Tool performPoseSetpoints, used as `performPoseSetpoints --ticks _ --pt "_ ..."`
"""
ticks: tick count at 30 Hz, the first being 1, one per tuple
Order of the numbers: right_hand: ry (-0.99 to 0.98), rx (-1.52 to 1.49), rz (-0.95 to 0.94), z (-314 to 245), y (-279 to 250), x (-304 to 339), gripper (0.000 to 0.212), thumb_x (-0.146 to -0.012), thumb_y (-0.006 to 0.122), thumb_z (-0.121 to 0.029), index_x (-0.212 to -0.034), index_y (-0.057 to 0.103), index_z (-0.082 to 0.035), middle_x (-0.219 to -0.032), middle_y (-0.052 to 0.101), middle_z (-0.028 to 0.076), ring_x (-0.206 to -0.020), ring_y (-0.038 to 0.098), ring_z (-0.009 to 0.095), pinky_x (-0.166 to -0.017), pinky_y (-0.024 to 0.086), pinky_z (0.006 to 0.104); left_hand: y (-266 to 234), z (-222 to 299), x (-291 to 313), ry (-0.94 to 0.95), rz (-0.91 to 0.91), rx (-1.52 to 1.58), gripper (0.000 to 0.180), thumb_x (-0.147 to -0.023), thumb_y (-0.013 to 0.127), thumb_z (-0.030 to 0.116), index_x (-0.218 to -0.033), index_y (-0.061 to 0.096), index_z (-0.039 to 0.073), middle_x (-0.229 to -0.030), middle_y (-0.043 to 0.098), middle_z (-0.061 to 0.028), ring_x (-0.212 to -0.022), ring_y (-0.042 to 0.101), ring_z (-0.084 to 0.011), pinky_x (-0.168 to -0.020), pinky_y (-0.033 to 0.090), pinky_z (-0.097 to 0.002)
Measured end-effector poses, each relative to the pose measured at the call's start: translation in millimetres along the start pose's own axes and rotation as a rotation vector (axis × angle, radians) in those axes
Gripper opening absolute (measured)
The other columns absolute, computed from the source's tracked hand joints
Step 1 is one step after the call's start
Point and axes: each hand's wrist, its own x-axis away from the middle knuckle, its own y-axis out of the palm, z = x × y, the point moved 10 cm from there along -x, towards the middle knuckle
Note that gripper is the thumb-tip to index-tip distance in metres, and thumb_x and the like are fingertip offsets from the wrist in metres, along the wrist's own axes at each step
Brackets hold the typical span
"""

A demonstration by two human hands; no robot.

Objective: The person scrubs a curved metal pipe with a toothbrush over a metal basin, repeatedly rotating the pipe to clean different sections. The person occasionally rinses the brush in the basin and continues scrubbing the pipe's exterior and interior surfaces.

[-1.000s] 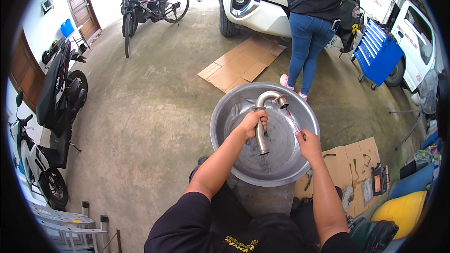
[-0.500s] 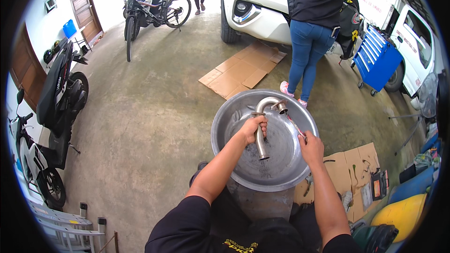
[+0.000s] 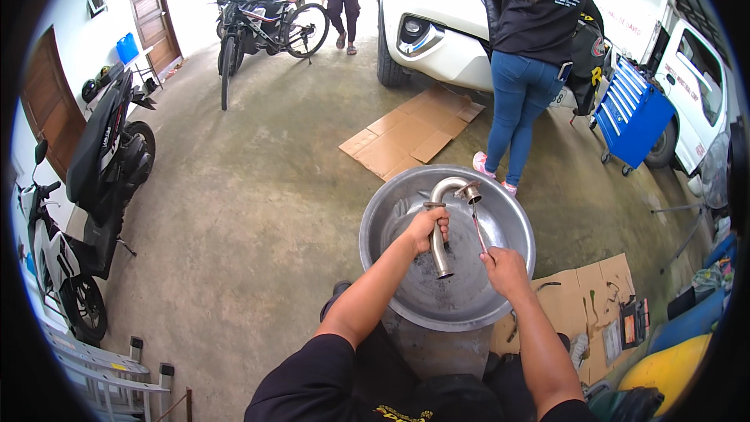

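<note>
My left hand [image 3: 427,230] is closed around the straight part of a curved metal exhaust pipe [image 3: 441,260] with flanges. The pipe is held over a wide grey metal basin [image 3: 478,302], its bend uppermost and its lower end inside the basin's outline. Between the fingers of my right hand [image 3: 506,270] is a slim stick-like tool [image 3: 480,234], reddish and pale with a dark tip. That tip sits just below the pipe's upper open end; I cannot tell whether they touch. Dark specks lie on the basin's bottom.
Small parts and a black case [image 3: 631,323] lie on cardboard [image 3: 574,285] at right. Ahead, a person [image 3: 539,39] stands at a white vehicle [image 3: 437,27] beside more cardboard [image 3: 414,129]. A blue tool cart [image 3: 634,113], motorbike [image 3: 98,180], bicycle [image 3: 262,31] and ladder [image 3: 109,379] stand around.
My right hand has moved slightly left and down, and the tool is now steeper, its tip below the pipe opening. A person in the background has walked closer. The view has tilted up slightly.
</note>
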Motion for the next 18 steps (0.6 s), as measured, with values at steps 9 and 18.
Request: performPoseSetpoints --ticks 9,18 --pt "0.254 -1.283 -0.345 -13.4 25.2 -7.0 0.032 -0.103 0.055 -0.027 -0.082 0.059 -0.002 -0.062 0.048 -0.002 -0.056 0.042 0.008 -0.056 0.036 0.0259 -1.2 10.9 11.8 0.064 0.013 0.021 0.013 -0.089 0.061 0.013 -0.080 0.052 0.011 -0.066 0.048 0.0025 -0.058 0.048 -0.0114 -0.055 0.046 -0.0310" --pt "0.329 -1.525 -0.409 -13.8 29.0 -10.9 0.029 -0.102 0.056 -0.029 -0.086 0.058 -0.005 -0.061 0.045 -0.003 -0.056 0.040 0.009 -0.056 0.036 0.0248 -13.3 22.4 27.4 0.098 0.035 -0.051 0.011 -0.089 0.062 0.013 -0.083 0.053 0.011 -0.068 0.049 0.0023 -0.059 0.049 -0.0110 -0.056 0.046 -0.0308"
